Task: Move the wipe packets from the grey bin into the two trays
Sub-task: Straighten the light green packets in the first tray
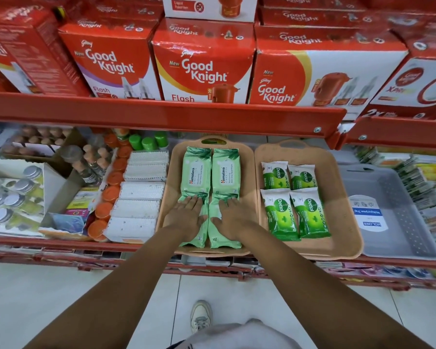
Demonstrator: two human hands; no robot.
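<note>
Glossy packets (282, 214), matt plastic trays (347, 222)

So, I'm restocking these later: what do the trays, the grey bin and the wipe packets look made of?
Trays: probably moulded plastic, matte peach, with rounded rims and cut-out handles. Grey bin: likely plastic too, with a perforated floor and a paper label. Wipe packets: soft printed film, slightly glossy, crimped at the ends.
</note>
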